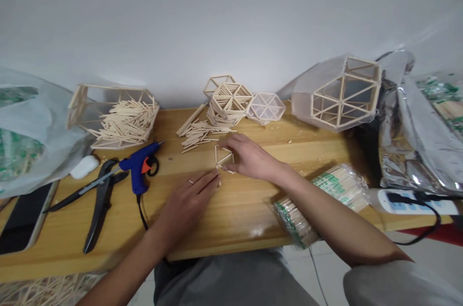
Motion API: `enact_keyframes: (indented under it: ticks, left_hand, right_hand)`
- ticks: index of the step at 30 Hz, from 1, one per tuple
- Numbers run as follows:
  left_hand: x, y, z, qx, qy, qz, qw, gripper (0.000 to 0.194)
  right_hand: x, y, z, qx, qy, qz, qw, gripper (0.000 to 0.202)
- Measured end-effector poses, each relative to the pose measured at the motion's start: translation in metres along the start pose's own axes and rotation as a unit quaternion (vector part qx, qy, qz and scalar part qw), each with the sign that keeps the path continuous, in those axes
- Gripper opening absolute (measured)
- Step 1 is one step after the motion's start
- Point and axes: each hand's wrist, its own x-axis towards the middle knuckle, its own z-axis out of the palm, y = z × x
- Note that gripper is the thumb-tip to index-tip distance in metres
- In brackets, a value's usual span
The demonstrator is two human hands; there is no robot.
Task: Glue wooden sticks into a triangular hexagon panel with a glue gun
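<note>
On the wooden table lies a small partial frame of short wooden sticks (216, 154), several pieces meeting at angles. My right hand (251, 157) curves round its right side, with thumb and fingers closed on the sticks. From the lower left, my left hand (191, 202), with a ring on one finger, has its fingers pressed together at the frame's lower corner, holding a stick there; its thumb is mostly hidden. Just behind the frame is a loose pile of cut sticks (197, 134). A blue hot glue gun (137, 163) rests left of my hands.
Hexagonal stick frames (231, 98) are stacked near the wall. A stick holder (112, 118) full of cut pieces stands left, a covered hexagonal lantern-like frame (336, 93) right. Also around are black cutters (101, 204), a phone (25, 219), bagged sticks (340, 185) and a power strip (415, 202).
</note>
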Motion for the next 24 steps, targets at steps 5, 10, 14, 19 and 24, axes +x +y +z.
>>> enact_keyframes:
  ticks: [5,10,14,19,24]
  left_hand:
    - [0.004,0.002,0.001,0.001,0.020,-0.002,1.000,0.034]
    - [0.005,0.003,0.001,-0.006,0.030,-0.004,1.000,0.036]
    - [0.006,0.003,0.002,0.011,0.034,0.005,0.999,0.034]
    - [0.009,0.003,0.001,0.023,0.044,0.008,0.999,0.030]
    - [0.011,0.004,-0.001,0.009,0.057,-0.001,0.998,0.028]
  right_hand:
    - [0.000,0.001,0.000,0.001,-0.002,-0.002,1.000,0.047]
    - [0.000,0.000,0.000,0.000,-0.006,0.001,1.000,0.047]
    - [0.000,-0.001,-0.001,0.009,-0.007,-0.004,1.000,0.046]
    - [0.000,-0.001,-0.001,0.007,-0.010,0.000,1.000,0.045]
    - [0.000,-0.001,0.000,0.001,-0.004,0.001,1.000,0.045]
